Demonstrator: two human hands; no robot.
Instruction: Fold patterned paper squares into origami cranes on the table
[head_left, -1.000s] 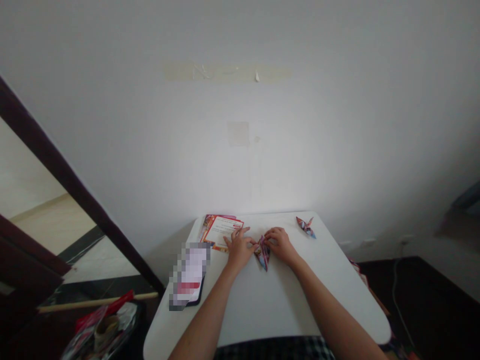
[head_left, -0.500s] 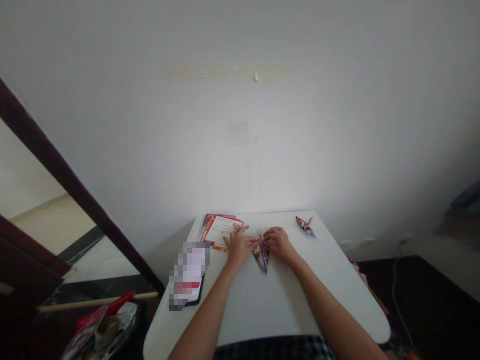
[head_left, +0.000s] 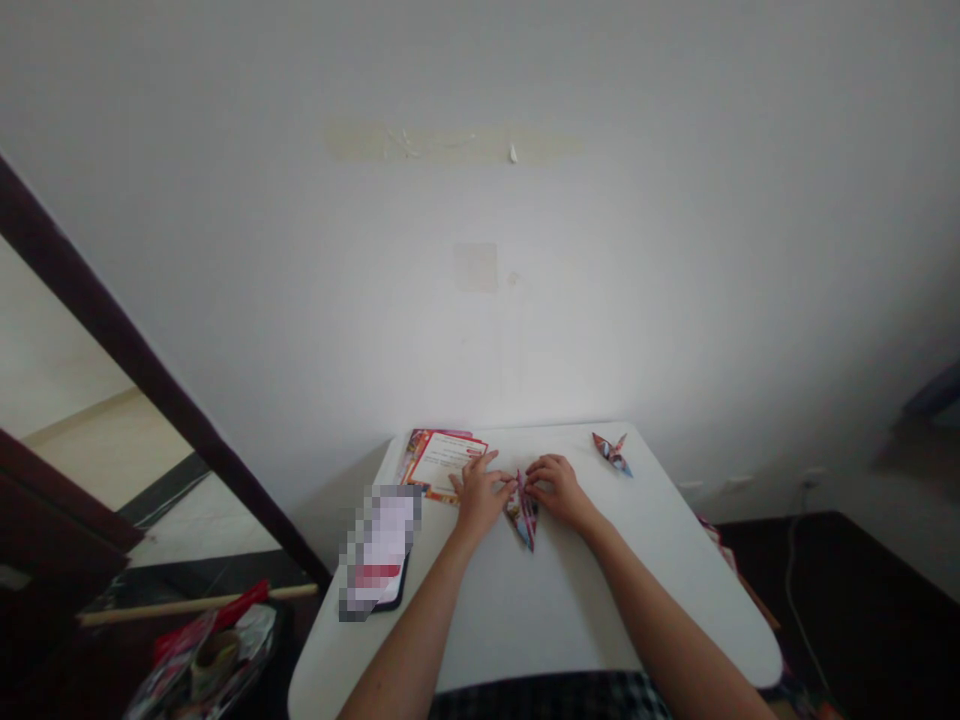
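folded paper point(head_left: 523, 518) seemingly pinched between the fingers point(head_left: 540, 474)

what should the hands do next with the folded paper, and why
Probably pinch along the upper end of the folded paper to firm its folds: the left hand and right hand both have fingertips there, while its lower point sticks out uncovered toward the person.
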